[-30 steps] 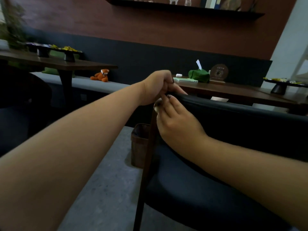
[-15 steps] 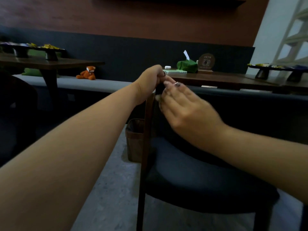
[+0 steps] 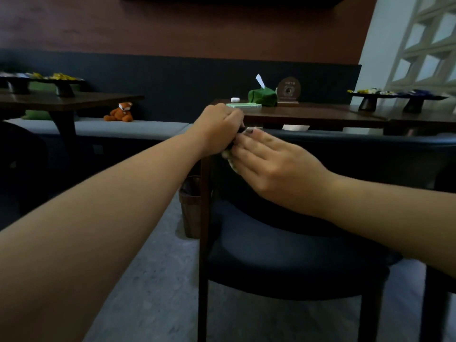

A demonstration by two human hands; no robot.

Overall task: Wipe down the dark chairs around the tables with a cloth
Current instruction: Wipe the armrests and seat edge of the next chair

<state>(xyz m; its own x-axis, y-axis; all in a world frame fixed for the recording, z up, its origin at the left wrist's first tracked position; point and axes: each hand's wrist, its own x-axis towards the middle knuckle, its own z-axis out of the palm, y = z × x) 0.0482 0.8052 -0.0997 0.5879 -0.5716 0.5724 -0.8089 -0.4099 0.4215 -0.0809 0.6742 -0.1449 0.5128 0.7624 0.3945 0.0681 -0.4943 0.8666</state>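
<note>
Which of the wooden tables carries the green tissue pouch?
The dark wooden table directly behind the dark chair, not the left table. It alone holds the green tissue pouch.

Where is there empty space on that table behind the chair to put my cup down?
The table looks bare along its front edge, between the pale green flat thing and the black stand at the right. The far left corner is crowded: a small white case, the green tissue holder and a round sign bunch together there.
</note>
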